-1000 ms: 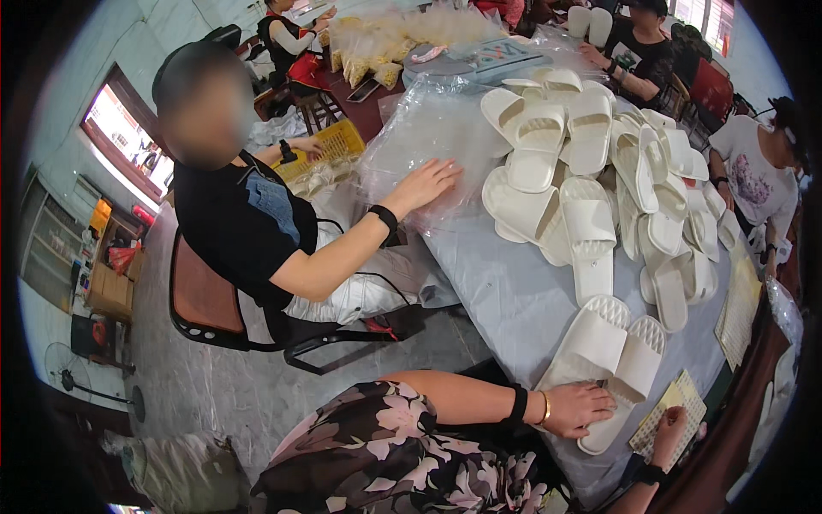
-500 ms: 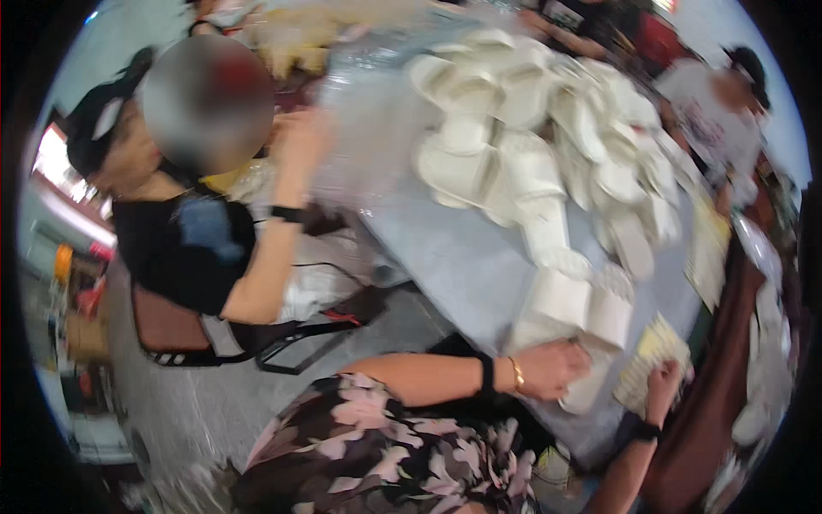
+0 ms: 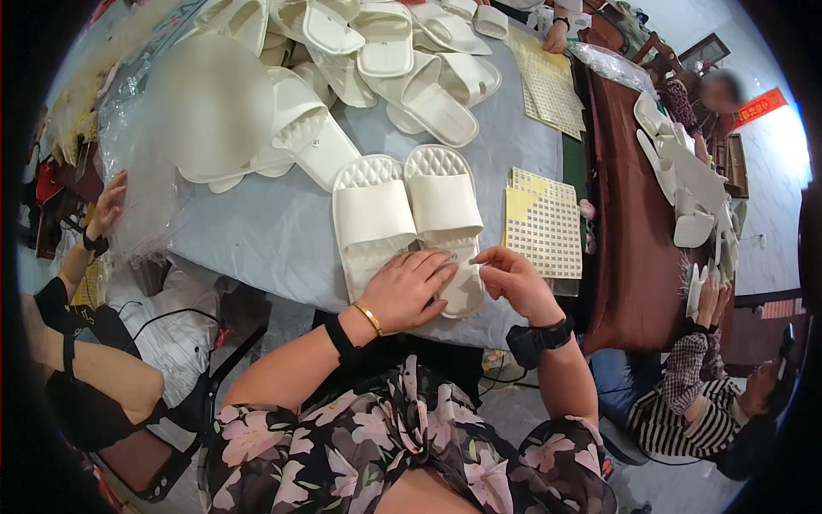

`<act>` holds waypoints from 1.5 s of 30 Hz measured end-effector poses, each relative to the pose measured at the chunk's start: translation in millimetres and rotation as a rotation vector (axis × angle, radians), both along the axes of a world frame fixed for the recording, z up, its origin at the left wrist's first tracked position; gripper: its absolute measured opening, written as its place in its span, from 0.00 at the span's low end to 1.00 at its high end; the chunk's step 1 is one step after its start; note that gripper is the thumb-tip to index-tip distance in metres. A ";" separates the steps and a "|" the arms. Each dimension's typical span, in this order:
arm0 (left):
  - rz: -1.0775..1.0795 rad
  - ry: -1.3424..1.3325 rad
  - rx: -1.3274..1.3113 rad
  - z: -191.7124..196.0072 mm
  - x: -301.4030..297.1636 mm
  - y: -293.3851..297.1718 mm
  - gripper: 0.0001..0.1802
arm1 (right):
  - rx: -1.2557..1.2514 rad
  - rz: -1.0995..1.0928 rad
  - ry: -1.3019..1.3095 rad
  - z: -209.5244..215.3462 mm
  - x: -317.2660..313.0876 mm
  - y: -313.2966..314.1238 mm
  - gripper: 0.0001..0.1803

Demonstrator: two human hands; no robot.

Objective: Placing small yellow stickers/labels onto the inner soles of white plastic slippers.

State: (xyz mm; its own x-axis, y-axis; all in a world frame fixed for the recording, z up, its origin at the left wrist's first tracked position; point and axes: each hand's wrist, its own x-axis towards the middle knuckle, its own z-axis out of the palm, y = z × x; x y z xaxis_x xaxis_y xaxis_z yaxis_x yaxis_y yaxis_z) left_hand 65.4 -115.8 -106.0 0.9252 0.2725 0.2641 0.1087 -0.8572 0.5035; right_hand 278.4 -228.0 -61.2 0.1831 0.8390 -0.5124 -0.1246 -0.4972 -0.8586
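Note:
A pair of cream slippers lies side by side on the table in front of me, toes pointing away. My left hand (image 3: 404,291) rests across the heel ends of the left slipper (image 3: 377,212) and the right slipper (image 3: 442,201), its fingers stretched out. Over the outer edge of the right slipper's footbed, my right hand (image 3: 518,284) has its thumb and forefinger pinched together. What is between those fingertips, if anything, is too small to make out. Just beyond that hand lies a yellow sheet of small labels (image 3: 545,224).
A pile of cream slippers (image 3: 385,43) covers the table's far side. More label sheets (image 3: 544,81) lie at the far right. Beside the grey-covered table (image 3: 257,248) stands a brown-covered one (image 3: 629,257) with more slippers. Co-workers sit left and right; a person's hand (image 3: 107,206) reaches in.
My right hand has moved from the yellow label sheet to the right slipper. My left hand stays on the slippers, its fingers now stretched out. The whole view has swung toward the right.

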 end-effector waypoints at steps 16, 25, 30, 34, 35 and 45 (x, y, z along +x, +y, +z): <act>0.028 -0.004 0.021 1.3 -1.0 -0.4 0.30 | -0.047 -0.022 0.088 -10.6 -13.9 14.9 0.17; 0.038 -0.003 0.013 -0.1 -0.2 -0.2 0.33 | -0.053 -0.005 0.032 -14.1 -14.8 17.1 0.18; 0.044 -0.004 0.013 2.0 0.6 -0.7 0.35 | -0.056 0.000 0.012 -16.6 -14.5 16.7 0.19; 0.043 0.026 0.028 2.2 1.3 -0.8 0.36 | -0.060 0.002 0.008 -13.9 -15.7 17.5 0.19; 0.043 0.027 0.029 2.1 1.3 -0.8 0.36 | -0.059 0.002 0.009 -12.9 -16.3 17.6 0.19; 0.046 0.014 0.034 1.6 1.9 -0.6 0.36 | 0.009 0.021 -0.107 -15.4 -17.7 15.3 0.19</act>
